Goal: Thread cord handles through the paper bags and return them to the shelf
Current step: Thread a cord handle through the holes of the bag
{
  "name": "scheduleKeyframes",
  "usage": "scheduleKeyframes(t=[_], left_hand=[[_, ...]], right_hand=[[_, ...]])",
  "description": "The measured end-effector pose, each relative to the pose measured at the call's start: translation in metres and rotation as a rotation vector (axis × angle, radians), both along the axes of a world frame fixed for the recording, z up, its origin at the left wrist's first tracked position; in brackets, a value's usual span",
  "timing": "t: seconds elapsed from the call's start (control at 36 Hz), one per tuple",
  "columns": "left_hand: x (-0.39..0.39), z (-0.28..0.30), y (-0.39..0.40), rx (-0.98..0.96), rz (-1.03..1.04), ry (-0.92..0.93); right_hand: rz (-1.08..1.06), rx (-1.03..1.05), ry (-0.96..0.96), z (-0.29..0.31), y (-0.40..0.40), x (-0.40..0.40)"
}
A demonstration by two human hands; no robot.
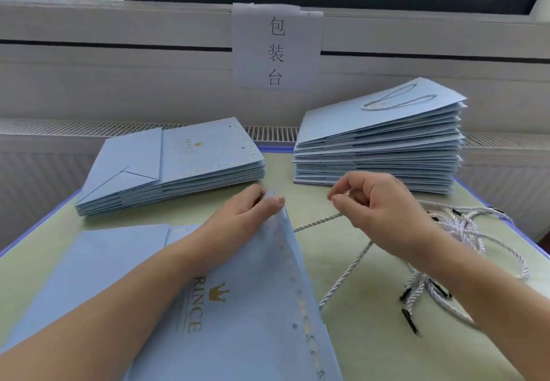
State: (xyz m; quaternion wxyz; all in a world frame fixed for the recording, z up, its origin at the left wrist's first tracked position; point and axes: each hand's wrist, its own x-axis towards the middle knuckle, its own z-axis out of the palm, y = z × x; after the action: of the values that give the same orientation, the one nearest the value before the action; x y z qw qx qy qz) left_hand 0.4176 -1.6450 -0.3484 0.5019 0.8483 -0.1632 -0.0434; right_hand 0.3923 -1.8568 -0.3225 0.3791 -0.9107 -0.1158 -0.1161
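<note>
Head view: left hand [247, 211] fingers pinch paper bag [244, 306] rim upright, exposing holes; right hand [378, 202] fingers clamp cord [318, 222], tensioned for threading, frame centre.

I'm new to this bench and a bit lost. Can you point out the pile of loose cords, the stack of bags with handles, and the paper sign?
pile of loose cords [464, 226], head view, tangled middle.
stack of bags with handles [381, 148], head view, stack's side.
paper sign [276, 50], head view, centre of sheet.

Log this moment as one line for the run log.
step: threading handle | left hand: holds bag top edge | right hand: pinches cord | spare cords: on table, right
</note>
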Motion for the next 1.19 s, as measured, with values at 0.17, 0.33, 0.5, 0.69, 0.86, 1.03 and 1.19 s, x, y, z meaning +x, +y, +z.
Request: scheduleKeyframes(t=[0.17,0.33,0.5,0.69,0.86,1.03,1.19], left_hand=[[0.007,-0.003,-0.003,0.006,0.032,-0.033],[0.008,0.026,-0.011,0.008,0.093,-0.205],[-0.018,0.094,-0.007,0.373,0.261,-0.668],[-0.087,0.160,0.021,0.652,0.402,-1.002],[-0.136,0.129,0.007,0.879,0.318,-1.079],[-0.161,0.081,-0.001,0.841,0.271,-1.182],[-0.160,0.001,-0.010,0.839,0.143,-1.247]], right_hand=[[0.069,-0.240,0.084,-0.003,0.009,-0.009],[0.192,0.058,0.397,0.025,0.032,-0.013],[0.393,0.502,0.438,0.053,0.037,-0.014],[0.525,0.525,0.128,0.088,0.010,-0.018],[0.677,0.563,0.349,0.084,0.003,-0.023],[0.889,0.711,0.691,0.065,0.005,-0.028],[0.565,0.088,0.486,0.056,0.049,-0.052]])
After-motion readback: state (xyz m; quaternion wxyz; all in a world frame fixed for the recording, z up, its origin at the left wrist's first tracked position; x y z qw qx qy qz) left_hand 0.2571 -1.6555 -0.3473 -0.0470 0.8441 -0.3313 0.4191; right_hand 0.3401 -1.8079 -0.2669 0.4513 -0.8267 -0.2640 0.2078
